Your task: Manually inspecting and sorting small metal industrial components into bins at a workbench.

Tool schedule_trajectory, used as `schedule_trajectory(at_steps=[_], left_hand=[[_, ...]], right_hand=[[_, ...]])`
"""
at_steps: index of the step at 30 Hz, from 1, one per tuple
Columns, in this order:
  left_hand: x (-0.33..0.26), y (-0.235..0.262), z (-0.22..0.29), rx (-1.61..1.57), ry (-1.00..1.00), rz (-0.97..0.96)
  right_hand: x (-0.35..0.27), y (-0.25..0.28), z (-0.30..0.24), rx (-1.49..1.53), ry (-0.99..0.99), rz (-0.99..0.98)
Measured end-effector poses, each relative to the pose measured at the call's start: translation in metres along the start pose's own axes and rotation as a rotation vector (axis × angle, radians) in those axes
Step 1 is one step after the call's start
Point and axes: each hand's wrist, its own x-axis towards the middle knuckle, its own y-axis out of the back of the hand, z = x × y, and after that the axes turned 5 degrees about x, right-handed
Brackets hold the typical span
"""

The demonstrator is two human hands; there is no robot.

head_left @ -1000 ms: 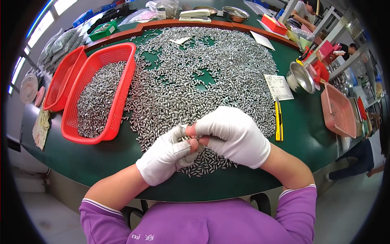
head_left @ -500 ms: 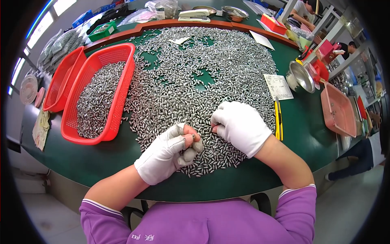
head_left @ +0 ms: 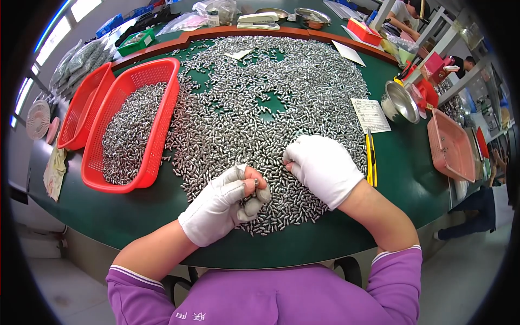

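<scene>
Small silvery bullet-shaped metal pieces (head_left: 244,122) lie in a broad layer over the green table. My left hand (head_left: 222,203), in a white glove with bare thumb and index tips, is closed over the near part of the layer. A small metal piece (head_left: 256,183) shows between its thumb and index finger. To the right, my right hand (head_left: 325,168), also in a white glove, is bent down with its fingertips pinched together at the pieces. Whatever those fingertips hold is hidden.
At the left, a red basket (head_left: 172,103) holds more metal pieces, beside another red basket (head_left: 73,116). A yellow cutter knife (head_left: 371,160) and a paper slip (head_left: 372,115) lie right of the layer. Farther right are a metal bowl (head_left: 402,102) and a pink basket (head_left: 452,146).
My right hand has shifted very slightly to the right. My left hand stays almost in place, still pinching the metal piece.
</scene>
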Motion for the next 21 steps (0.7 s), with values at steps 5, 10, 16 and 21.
schedule_trajectory(at_steps=[5,10,16,21], left_hand=[[-0.001,0.000,0.003,-0.037,0.030,-0.026],[-0.003,0.001,0.000,-0.036,-0.014,-0.070],[-0.002,-0.001,0.000,0.006,-0.003,-0.016],[-0.001,-0.002,-0.002,0.020,-0.018,0.027]], right_hand=[[0.002,0.014,-0.017,0.623,0.198,0.174],[-0.001,0.006,-0.026,1.002,0.185,0.029],[0.002,0.012,-0.017,0.602,0.172,0.229],[-0.001,0.002,0.001,0.112,0.087,0.078]])
